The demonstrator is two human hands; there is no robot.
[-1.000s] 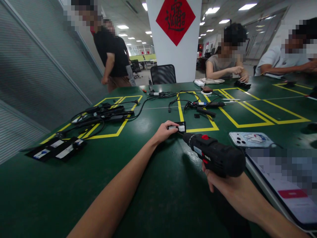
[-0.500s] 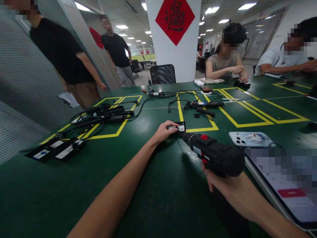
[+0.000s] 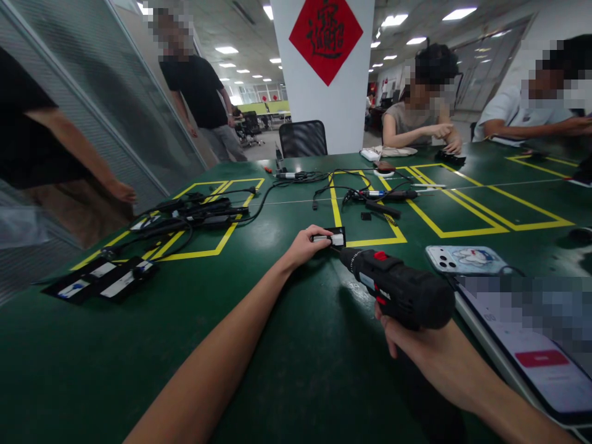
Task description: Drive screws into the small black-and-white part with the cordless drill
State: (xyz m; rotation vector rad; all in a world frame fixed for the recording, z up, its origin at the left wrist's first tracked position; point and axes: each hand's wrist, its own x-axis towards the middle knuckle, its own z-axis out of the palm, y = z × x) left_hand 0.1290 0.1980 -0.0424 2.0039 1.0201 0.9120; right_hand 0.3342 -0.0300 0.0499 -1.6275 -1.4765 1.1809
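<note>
Head cam: L hand (image 3: 308,245) is out on the green desk (image 3: 296,370), thumb & fingers closed on the L end of a small flat black pc (image 3: 339,234) w/ a white label facing up. Thumb lies over part of the label; R end of the pc pokes out past the fingers.

R hand (image 3: 411,348), nearer & to the R, is wrapped round the grip of a black-and-red drill (image 3: 400,287); grip mostly hidden. Drill points away & L, chuck (image 3: 353,259) just R of the L hand, thin bit (image 3: 335,248) at the pc's near edge. Can't tell if tip touches.

Beyond L hand, slightly R: yellow tape (image 3: 379,242) outlines, small black block (image 3: 365,216), dark rod (image 3: 383,209), pen-like tool (image 3: 388,195) w/ cables nr it. Well L of L hand: heap of black cables (image 3: 203,216); closer in on that side, flat black pcs (image 3: 121,283) w/ white labels.

R of R hand: phone (image 3: 467,259), camera side up, & a big lit screen (image 3: 513,345), part pixelated.

Far beyond both hands: mesh chair (image 3: 303,138), seated co-worker in grey (image 3: 416,120), another in white (image 3: 518,117). Far L of L hand, a person in black tee (image 3: 197,92) stands; a 2nd (image 3: 37,135) is cut off by the edge.
</note>
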